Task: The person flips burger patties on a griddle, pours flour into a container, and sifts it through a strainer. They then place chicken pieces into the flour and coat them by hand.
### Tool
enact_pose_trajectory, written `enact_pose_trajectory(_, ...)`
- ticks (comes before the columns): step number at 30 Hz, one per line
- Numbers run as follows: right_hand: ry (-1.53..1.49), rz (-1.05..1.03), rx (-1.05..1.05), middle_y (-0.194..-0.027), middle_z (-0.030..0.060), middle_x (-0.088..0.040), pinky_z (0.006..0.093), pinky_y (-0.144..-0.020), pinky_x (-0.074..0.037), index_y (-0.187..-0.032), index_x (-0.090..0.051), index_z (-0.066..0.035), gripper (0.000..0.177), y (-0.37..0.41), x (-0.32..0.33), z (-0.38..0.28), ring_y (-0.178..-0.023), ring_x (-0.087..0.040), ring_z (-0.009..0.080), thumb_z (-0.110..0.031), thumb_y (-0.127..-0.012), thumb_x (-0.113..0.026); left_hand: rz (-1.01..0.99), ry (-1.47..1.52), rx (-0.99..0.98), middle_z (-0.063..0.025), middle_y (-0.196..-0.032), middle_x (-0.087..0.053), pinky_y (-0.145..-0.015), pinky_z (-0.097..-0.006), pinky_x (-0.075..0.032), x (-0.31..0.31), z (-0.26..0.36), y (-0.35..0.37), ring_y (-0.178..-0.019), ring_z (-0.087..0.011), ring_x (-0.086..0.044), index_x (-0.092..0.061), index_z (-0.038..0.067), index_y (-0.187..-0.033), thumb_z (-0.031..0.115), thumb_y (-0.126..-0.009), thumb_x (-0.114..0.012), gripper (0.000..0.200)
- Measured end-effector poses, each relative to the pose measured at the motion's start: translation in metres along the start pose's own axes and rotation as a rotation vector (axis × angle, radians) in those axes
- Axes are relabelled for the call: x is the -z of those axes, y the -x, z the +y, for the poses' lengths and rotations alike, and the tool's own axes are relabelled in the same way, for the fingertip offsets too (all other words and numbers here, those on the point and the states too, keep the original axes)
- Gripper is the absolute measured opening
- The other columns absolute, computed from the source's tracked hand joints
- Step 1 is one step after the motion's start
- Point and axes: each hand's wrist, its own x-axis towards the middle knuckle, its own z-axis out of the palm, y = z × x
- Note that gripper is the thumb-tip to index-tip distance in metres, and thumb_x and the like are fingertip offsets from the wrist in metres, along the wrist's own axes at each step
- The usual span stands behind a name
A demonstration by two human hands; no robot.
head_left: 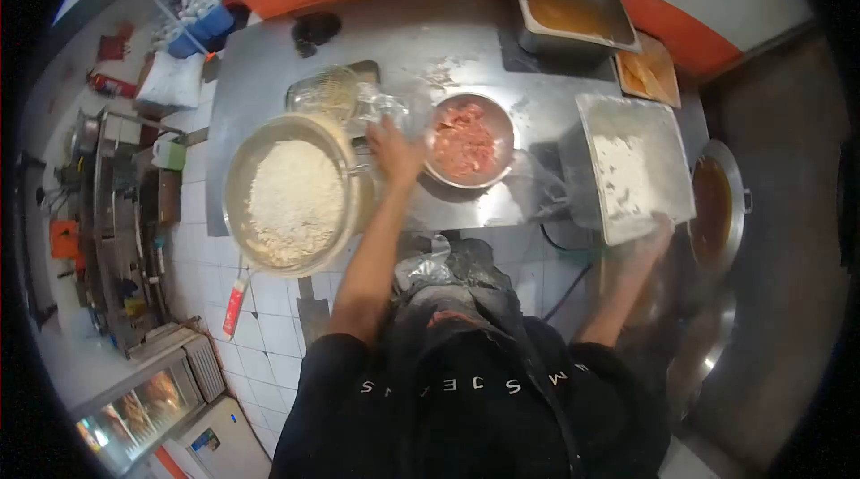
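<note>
My left hand point(391, 149) is between a large bowl of white flour point(296, 197) and a metal bowl of raw meat pieces point(466, 141). Its fingers touch or lie close to a crumpled clear plastic bag point(383, 106); whether they grip it is unclear. On the right, my right hand point(661, 230) is at the near right corner of a rectangular metal pan point(582, 166) with white flour in its bottom. Blur hides how its fingers are placed. A wire basket point(330, 92) sits on a tray behind the flour bowl.
A deep metal pan with yellowish liquid point(573, 15) stands at the back right, beside a smaller tray point(652, 76). Round pans with brown liquid point(712, 201) lie past the table's right edge. A red-handled tool point(235, 304) shows below the flour bowl.
</note>
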Motion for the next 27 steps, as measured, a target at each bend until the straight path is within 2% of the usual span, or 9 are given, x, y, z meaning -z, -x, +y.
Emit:
enact_pose_trajectory(13,0.386,-0.032,-0.231,-0.145,0.0178,-0.046,0.0478,-0.115,-0.032,-0.148,-0.034,0.000,0.070,-0.038,-0.028,0.045,-0.135,-0.043,0.0301,-0.032,-0.093,-0.059,0.080,-0.057,-0.232,-0.0258,-0.118,-0.056,-0.101,-0.0489,-0.038,0.011,-0.038,-0.008,-0.117,-0.0426,-0.050,-0.062,-0.006,-0.113,0.010,-0.081,-0.072,0.037)
enact_pose_trajectory(15,-0.050,-0.006,-0.112,-0.113,0.0060,-0.067,0.0348,-0.071,-0.054,-0.132,-0.053,-0.006,0.054,0.016,-0.057,0.055,-0.087,-0.066,0.0240,-0.045,-0.096,-0.059,0.092,-0.040,-0.228,-0.0256,-0.120,-0.056,-0.099,-0.0480,-0.040,0.016,-0.039,-0.005,-0.116,-0.0423,-0.052,-0.063,-0.005,-0.109,0.009,-0.081,-0.073,0.033)
enact_pose_trajectory(16,-0.039,0.206,-0.244,-0.108,0.0061,-0.066,0.0304,-0.071,-0.050,-0.129,-0.055,-0.008,0.050,0.035,-0.055,0.059,-0.089,-0.063,0.0176,-0.048,-0.099,-0.053,0.088,-0.049,-0.203,-0.0246,-0.116,-0.059,-0.097,-0.0474,-0.042,0.018,-0.038,-0.004,-0.112,-0.0412,-0.055,-0.065,-0.005,-0.106,0.008,-0.081,-0.071,0.028)
enact_pose_trajectory(18,0.238,-0.002,-0.142,-0.145,0.0197,-0.040,0.0504,-0.113,-0.034,-0.146,-0.035,-0.002,0.068,0.021,0.043,0.137,-0.138,-0.038,0.0345,-0.050,-0.100,-0.049,0.089,-0.051,-0.184,-0.0236,-0.113,-0.061,-0.095,-0.0468,-0.043,0.020,-0.031,-0.007,-0.107,-0.0401,-0.058,-0.066,-0.005,-0.103,0.007,-0.082,-0.069,0.024)
enact_pose_trajectory(21,0.792,-0.202,-0.226,-0.124,0.0215,-0.055,0.0569,-0.103,-0.043,-0.140,-0.043,-0.001,0.062,0.110,-0.026,0.133,-0.129,-0.050,0.0395,-0.047,-0.100,-0.051,0.058,0.065,-0.071,-0.0208,-0.101,-0.066,-0.089,-0.0456,-0.047,0.029,-0.023,-0.005,-0.095,-0.0388,-0.062,-0.068,-0.004,-0.096,0.003,-0.084,-0.064,0.014)
enact_pose_trajectory(23,0.054,0.005,-0.371,-0.090,0.0093,-0.063,0.0411,-0.068,-0.052,-0.115,-0.056,-0.003,0.052,0.117,-0.054,0.150,-0.078,-0.062,0.0243,-0.046,-0.090,-0.069,0.089,0.130,-0.175,-0.0186,-0.093,-0.067,-0.083,-0.0423,-0.049,0.040,-0.006,0.001,-0.087,-0.0337,-0.065,-0.067,-0.005,-0.091,0.001,-0.085,-0.060,0.011)
enact_pose_trajectory(24,0.051,0.011,-0.373,-0.090,0.0093,-0.063,0.0411,-0.068,-0.052,-0.115,-0.056,-0.003,0.052,0.106,-0.056,0.160,-0.078,-0.062,0.0243,-0.046,-0.090,-0.069,0.085,0.126,-0.178,-0.0186,-0.093,-0.067,-0.083,-0.0423,-0.049,0.046,0.001,0.003,-0.087,-0.0337,-0.065,-0.067,-0.005,-0.091,0.001,-0.085,-0.060,0.011)
enact_pose_trajectory(26,1.591,-0.394,-0.277,-0.114,0.0230,-0.064,0.0422,-0.091,-0.049,-0.129,-0.050,0.002,0.067,0.079,-0.061,0.178,-0.101,-0.064,0.0332,-0.045,-0.088,-0.071,0.175,0.397,-0.224,-0.0119,-0.094,-0.071,-0.082,-0.0335,-0.051,0.061,0.022,0.009,-0.091,-0.0218,-0.067,-0.070,-0.001,-0.099,0.001,-0.086,-0.062,0.016)
enact_pose_trajectory(27,1.586,-0.388,-0.278,-0.114,0.0230,-0.064,0.0422,-0.091,-0.049,-0.129,-0.050,0.002,0.067,0.078,-0.063,0.183,-0.101,-0.064,0.0332,-0.045,-0.088,-0.071,0.170,0.398,-0.230,-0.0119,-0.094,-0.071,-0.082,-0.0335,-0.051,0.072,0.032,0.018,-0.091,-0.0218,-0.067,-0.070,-0.001,-0.099,0.001,-0.086,-0.062,0.016)
